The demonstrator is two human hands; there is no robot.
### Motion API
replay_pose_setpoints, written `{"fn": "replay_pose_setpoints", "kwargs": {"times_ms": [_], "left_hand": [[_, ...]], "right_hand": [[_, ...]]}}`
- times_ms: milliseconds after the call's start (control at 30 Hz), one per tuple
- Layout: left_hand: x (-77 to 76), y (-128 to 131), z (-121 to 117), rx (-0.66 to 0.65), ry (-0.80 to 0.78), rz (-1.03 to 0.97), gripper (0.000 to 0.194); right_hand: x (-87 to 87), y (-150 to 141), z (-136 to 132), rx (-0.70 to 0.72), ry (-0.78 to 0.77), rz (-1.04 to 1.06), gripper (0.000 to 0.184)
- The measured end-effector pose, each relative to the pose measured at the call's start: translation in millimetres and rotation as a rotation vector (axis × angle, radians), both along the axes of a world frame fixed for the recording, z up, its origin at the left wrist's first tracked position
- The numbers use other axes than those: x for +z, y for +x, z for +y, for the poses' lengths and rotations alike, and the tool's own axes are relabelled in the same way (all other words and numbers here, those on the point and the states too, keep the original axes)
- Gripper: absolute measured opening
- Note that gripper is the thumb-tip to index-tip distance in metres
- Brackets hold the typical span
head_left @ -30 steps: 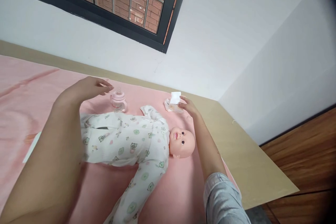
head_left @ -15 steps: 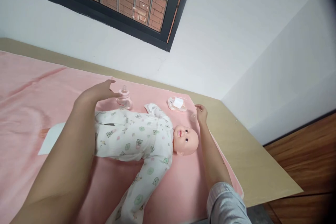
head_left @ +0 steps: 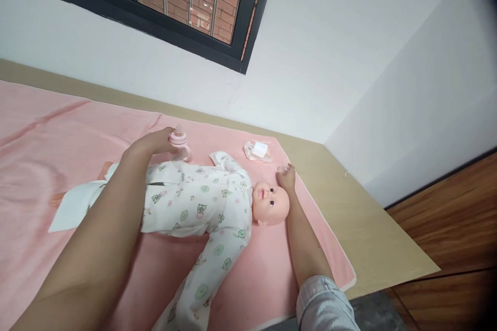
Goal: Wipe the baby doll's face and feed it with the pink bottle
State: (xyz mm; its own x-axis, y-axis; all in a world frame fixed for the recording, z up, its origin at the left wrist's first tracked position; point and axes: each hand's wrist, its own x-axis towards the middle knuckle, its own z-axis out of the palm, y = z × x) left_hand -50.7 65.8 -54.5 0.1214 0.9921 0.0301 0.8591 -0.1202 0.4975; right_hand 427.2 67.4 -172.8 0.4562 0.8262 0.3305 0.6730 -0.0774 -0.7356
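Two forearms of ours come first: the left bare, the right ending in a rolled grey-blue sleeve.

One doll, face up on the blanket, head to the right; it wears a white printed outfit, one sleeve stretched toward us, the other pointing away. One white piece, plain, beyond our left forearm.

One right hand, ours, just past the doll's head, fingers closed on one small clear piece, too small for us to identify.

One left hand, ours, against the side of one baby bottle. The bottle stands upright beyond the doll's body, with pink collar, side handle and clear teat. Some fingers are hidden, so we cannot tell whether this hand grips it.

One clear packet with a white label, lying between bottle and right hand, apart from both.

One pink blanket, beneath all these, over a tan tabletop. At right, wood-grain panels.

One white wall; one dark-framed window, showing bars and brickwork.
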Motion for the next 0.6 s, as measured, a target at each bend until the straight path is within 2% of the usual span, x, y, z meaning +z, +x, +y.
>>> {"fn": "replay_pose_setpoints", "kwargs": {"times_ms": [100,267,600], "left_hand": [[-0.7,4.1,2.2,0.068,-0.019,0.001,0.062],[0.4,4.0,1.5,0.103,-0.033,-0.047,0.06],[-8.9,-4.8,5.1,0.12,0.076,-0.205,0.069]], "right_hand": [[3.2,-0.9,-2.0,-0.016,-0.048,0.003,0.083],[3.7,-2.4,-3.9,0.003,-0.032,0.021,0.082],[5.7,-3.3,-6.3,0.002,-0.022,0.052,0.077]]}}
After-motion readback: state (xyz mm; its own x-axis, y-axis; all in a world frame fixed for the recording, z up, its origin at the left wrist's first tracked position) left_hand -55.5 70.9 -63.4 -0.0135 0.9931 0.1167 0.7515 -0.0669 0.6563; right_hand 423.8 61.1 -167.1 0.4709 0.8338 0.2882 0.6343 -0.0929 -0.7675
